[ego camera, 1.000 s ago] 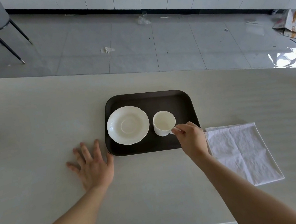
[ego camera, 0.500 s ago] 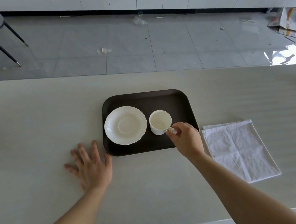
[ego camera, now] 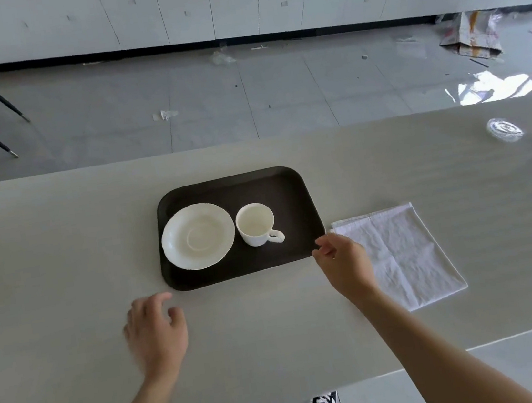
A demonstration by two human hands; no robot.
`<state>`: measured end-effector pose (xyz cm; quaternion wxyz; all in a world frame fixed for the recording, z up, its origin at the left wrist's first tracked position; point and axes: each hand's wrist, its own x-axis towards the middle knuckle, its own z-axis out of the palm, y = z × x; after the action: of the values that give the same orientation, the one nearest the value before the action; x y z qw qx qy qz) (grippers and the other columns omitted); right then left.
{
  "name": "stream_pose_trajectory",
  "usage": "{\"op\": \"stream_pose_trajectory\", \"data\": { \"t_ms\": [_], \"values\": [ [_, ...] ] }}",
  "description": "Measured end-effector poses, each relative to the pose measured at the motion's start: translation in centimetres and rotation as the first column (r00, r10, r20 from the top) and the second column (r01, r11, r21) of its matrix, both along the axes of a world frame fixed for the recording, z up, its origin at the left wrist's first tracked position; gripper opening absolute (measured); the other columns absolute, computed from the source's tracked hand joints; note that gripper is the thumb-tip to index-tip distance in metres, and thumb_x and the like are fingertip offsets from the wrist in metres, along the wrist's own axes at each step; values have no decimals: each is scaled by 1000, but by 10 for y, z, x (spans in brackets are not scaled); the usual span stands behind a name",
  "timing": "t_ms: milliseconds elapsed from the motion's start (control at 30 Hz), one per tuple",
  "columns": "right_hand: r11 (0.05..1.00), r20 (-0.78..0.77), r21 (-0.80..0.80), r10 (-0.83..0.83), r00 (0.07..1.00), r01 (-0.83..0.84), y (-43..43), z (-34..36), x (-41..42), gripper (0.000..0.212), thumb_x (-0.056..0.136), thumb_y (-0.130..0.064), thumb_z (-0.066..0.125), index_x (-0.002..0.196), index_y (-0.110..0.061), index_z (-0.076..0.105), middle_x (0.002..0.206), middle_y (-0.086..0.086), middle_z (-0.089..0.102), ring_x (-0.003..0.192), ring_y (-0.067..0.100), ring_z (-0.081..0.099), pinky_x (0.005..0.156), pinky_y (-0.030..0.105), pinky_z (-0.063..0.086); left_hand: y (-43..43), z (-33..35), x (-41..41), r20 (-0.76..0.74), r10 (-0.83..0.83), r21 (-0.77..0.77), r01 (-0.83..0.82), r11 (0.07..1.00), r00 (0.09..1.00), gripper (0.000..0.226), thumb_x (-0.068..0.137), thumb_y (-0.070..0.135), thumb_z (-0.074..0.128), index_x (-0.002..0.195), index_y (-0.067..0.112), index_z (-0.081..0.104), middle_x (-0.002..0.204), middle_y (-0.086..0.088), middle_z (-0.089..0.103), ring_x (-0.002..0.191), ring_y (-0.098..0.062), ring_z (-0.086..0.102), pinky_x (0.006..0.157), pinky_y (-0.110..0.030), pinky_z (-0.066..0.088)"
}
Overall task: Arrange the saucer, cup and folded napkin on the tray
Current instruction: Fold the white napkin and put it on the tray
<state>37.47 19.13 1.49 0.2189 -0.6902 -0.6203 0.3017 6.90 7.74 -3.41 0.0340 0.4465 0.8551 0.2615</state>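
Dark brown tray (ego camera: 294, 197): rectangular with rounded corners, lying flat on a pale tabletop (ego camera: 60, 245), long side running left to right

White saucer (ego camera: 198, 236): on the left half of the tray, flat, scalloped rim, its left edge reaching the tray's left rim

White cup (ego camera: 255, 223): upright on the tray, just beside the saucer on its right and not on it; empty; handle turned toward the near right

Folded napkin (ego camera: 403, 251): white cloth, folded to a rough square with crease lines showing, lying on the tabletop just off the tray's right side, not on the tray; its near-left part is hidden behind the right hand

Right hand (ego camera: 344, 265): at the tray's near right corner, between tray and napkin; fingers loosely curled, thumb and forefinger tips close together, holding nothing; apart from the cup handle

Left hand (ego camera: 156, 327): over the tabletop just in front of the tray's near left corner; fingers relaxed and slightly bent, holding nothing, clear of the tray; somewhat blurred

Clear round item (ego camera: 503, 129): at the far right of the tabletop, well apart from the tray; too blurred to identify
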Motion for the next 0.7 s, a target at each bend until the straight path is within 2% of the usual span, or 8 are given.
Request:
{"op": "stream_pose_trajectory", "data": {
  "t_ms": [133, 267, 333, 400, 467, 533, 600, 700],
  "values": [
    [996, 39, -32, -83, 996, 84, -9, 0, 40, 19, 91, -23, 61, 107, -24, 71, 96, -8, 71, 89, 16, 65, 70, 26, 46, 4, 8, 60, -2, -335, 62, 335, 940, 942, 24, 72, 12, 49, 86, 11, 69, 84, -7, 62, 78, -34, 62, 70, -42, 49],
    [986, 97, -41, -159, 982, 164, -15, -5, 86, 23, 91, -20, 64, 112, -22, 72, 105, -5, 74, 93, 16, 66, 75, 27, 45, 18, 12, 129, -18, -634, 58, 634, 772, 773, 16, 74, 15, 57, 87, 20, 67, 86, 3, 60, 77, -22, 60, 69, -33, 46],
    [985, 127, -27, -168, 978, 173, -19, -9, 109, 22, 90, -17, 65, 111, -19, 73, 104, -3, 75, 86, 14, 63, 73, 25, 43, 28, 17, 162, -5, -727, 35, 726, 686, 687, 16, 75, 15, 64, 90, 20, 66, 87, 2, 60, 79, -22, 59, 69, -35, 48],
    [985, 152, -8, -171, 974, 174, -23, -12, 132, 22, 89, -13, 67, 110, -17, 73, 105, 1, 74, 83, 16, 64, 73, 25, 43, 38, 24, 194, -6, -802, 2, 802, 598, 598, 19, 78, 25, 65, 96, 20, 67, 92, 0, 62, 82, -24, 59, 70, -38, 51],
    [984, 209, 21, -177, 962, 176, -26, -15, 153, 23, 88, -12, 69, 110, -16, 72, 110, 4, 72, 92, 23, 67, 73, 28, 47, 46, 31, 221, -24, -868, -56, 866, 497, 497, 35, 79, 40, 62, 107, 20, 66, 105, -3, 64, 92, -26, 61, 78, -37, 52],
    [981, 296, 47, -193, 936, 187, -28, -17, 171, 26, 87, -15, 71, 113, -17, 72, 117, 4, 68, 105, 28, 62, 77, 33, 52, 52, 32, 243, 1, -909, -149, 899, 413, 417, 54, 78, 53, 59, 121, 20, 59, 125, -7, 58, 114, -29, 55, 94, -39, 47],
    [978, 378, 55, -207, 902, 202, -29, -18, 185, 30, 87, -19, 72, 116, -21, 70, 122, 3, 64, 114, 29, 54, 79, 37, 53, 57, 29, 259, 76, -921, -294, 891, 347, 383, 74, 75, 66, 57, 135, 23, 45, 144, -12, 41, 134, -31, 36, 110, -42, 34],
    [974, 456, 1, -202, 867, 226, -31, -22, 203, 35, 89, -24, 70, 124, -26, 66, 125, 5, 60, 115, 31, 50, 87, 39, 52, 61, 20, 273, 49, -934, -443, 846, 298, 355, 88, 72, 74, 55, 141, 25, 31, 151, -15, 28, 142, -33, 20, 118, -45, 20]
  ]
}}
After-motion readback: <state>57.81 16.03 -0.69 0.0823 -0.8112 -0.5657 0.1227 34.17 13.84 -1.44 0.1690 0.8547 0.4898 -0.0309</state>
